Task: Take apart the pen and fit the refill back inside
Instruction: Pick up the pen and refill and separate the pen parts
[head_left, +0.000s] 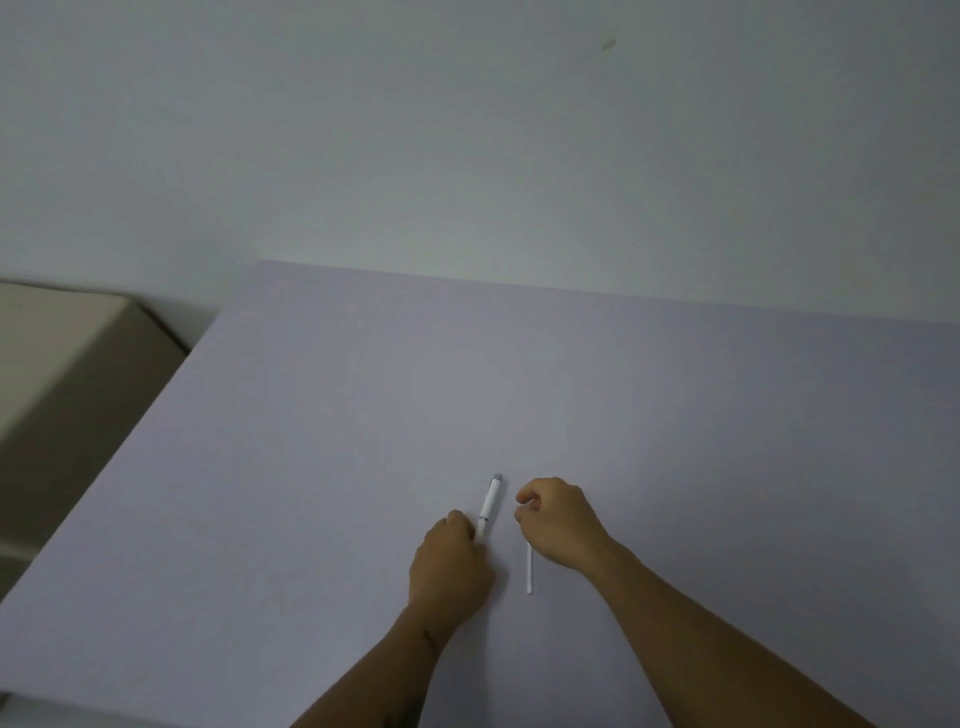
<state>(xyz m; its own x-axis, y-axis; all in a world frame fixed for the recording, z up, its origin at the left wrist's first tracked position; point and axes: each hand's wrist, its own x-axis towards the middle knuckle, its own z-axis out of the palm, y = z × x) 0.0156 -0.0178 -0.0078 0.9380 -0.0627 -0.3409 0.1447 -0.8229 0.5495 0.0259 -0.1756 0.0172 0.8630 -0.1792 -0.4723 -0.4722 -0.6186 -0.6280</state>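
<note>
A white pen barrel (489, 503) with a grey end cap lies on the pale lilac table (363, 415), pointing away from me. My left hand (451, 564) is closed around its near end. A thin white refill (529, 569) lies on the table just right of it; its far end runs under my right hand (558, 522), whose fingers are curled over it. Whether those fingers pinch the refill is hidden. The two hands sit side by side, a small gap apart.
A beige box-like piece of furniture (67, 374) stands beyond the table's left edge. A plain pale wall (467, 130) rises behind the table's far edge. The table's front edge runs along the lower left.
</note>
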